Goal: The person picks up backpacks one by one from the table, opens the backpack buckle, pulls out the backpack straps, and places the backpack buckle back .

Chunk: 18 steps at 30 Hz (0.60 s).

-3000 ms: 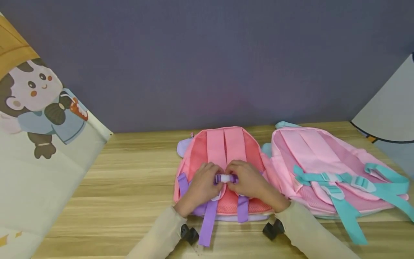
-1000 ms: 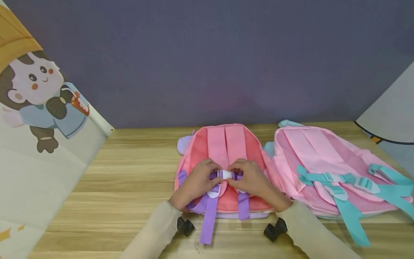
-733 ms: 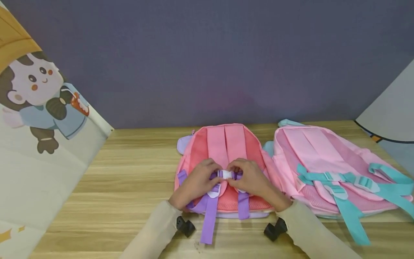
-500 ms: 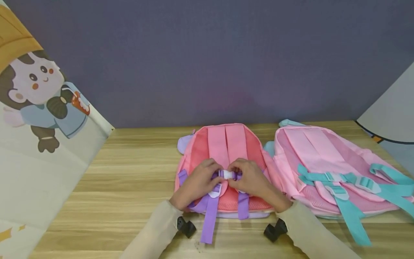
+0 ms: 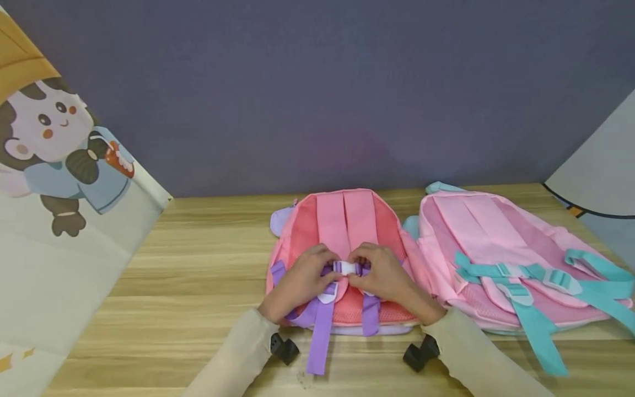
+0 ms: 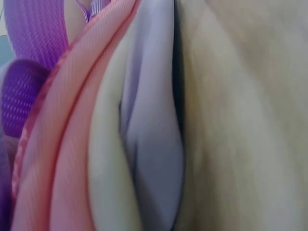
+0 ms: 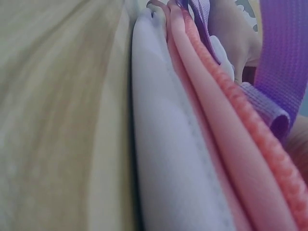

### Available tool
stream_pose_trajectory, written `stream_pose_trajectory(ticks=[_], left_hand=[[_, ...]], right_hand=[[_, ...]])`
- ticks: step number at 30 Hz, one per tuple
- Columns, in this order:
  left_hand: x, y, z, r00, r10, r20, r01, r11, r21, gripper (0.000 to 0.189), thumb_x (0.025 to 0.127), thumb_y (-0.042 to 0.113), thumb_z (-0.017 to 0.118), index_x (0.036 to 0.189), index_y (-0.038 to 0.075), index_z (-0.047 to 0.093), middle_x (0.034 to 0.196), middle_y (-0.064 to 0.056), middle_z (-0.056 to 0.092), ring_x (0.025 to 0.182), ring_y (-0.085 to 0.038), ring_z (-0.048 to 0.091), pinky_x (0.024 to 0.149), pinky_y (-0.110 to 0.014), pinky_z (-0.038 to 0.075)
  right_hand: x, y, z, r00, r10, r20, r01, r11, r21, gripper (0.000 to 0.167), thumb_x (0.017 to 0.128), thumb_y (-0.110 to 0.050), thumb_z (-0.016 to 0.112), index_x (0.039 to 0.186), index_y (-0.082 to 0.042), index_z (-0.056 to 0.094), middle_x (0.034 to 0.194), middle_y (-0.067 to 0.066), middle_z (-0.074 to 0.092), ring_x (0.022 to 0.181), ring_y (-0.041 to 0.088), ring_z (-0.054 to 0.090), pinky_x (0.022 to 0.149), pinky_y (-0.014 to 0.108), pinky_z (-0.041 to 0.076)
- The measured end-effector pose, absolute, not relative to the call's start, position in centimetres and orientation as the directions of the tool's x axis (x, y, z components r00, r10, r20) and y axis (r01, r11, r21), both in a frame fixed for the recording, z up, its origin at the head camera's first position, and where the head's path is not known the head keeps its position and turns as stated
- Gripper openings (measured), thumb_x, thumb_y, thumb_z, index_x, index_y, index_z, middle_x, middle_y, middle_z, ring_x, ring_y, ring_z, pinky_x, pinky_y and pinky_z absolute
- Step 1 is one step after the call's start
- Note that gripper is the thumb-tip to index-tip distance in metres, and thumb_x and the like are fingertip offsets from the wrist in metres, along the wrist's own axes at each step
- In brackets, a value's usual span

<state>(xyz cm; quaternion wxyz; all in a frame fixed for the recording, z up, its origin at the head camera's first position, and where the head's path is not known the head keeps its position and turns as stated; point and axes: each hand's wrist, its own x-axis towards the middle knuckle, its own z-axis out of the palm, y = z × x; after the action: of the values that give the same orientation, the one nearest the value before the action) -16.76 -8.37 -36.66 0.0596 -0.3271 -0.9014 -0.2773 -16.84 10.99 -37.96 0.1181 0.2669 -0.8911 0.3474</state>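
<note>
My left hand and right hand: pinching white buckle | coral backpack: halves seem joined, ends hidden | left: letting go

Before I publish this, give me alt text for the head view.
A person's left hand and right hand hold a purple strap on either side of a white buckle, over a coral-pink backpack lying on a wooden table. A paler pink backpack with teal straps lies beside it on the right.
</note>
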Motion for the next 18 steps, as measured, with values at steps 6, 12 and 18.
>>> stream_pose_trajectory(ticks=[6,12,18], left_hand=[[-16.66,-8.13,-36.78,-0.753,0.572,0.324,0.656,0.621,0.429,0.019,0.086,0.019,0.07,0.099,0.005,0.069,0.089,-0.001,0.059,0.083,-0.012,0.053,0.076,-0.026,0.049],[-16.59,-8.01,-36.86,-0.748,0.572,0.336,0.663,0.619,0.422,0.018,0.085,0.016,0.071,0.099,0.004,0.07,0.088,-0.002,0.06,0.082,-0.012,0.054,0.076,-0.026,0.049],[-16.62,-8.06,-37.03,-0.756,0.565,0.332,0.654,0.62,0.434,0.018,0.085,0.015,0.071,0.099,0.004,0.07,0.088,-0.002,0.06,0.081,-0.012,0.054,0.075,-0.026,0.049]], right_hand=[[-16.78,11.13,-37.78,-0.802,-0.411,0.433,-0.596,0.597,-0.537,0.019,0.064,-0.011,0.077,0.081,-0.008,0.069,0.076,-0.003,0.06,0.069,0.006,0.052,0.062,0.021,0.045],[-16.79,11.15,-37.85,-0.759,-0.441,0.478,-0.645,0.605,-0.466,0.019,0.065,-0.013,0.076,0.081,-0.007,0.069,0.077,-0.003,0.061,0.07,0.007,0.053,0.063,0.023,0.045],[-16.96,11.08,-37.89,-0.736,-0.472,0.486,-0.669,0.62,-0.41,0.018,0.065,-0.015,0.076,0.08,-0.007,0.069,0.077,-0.002,0.063,0.07,0.009,0.055,0.065,0.027,0.047]])
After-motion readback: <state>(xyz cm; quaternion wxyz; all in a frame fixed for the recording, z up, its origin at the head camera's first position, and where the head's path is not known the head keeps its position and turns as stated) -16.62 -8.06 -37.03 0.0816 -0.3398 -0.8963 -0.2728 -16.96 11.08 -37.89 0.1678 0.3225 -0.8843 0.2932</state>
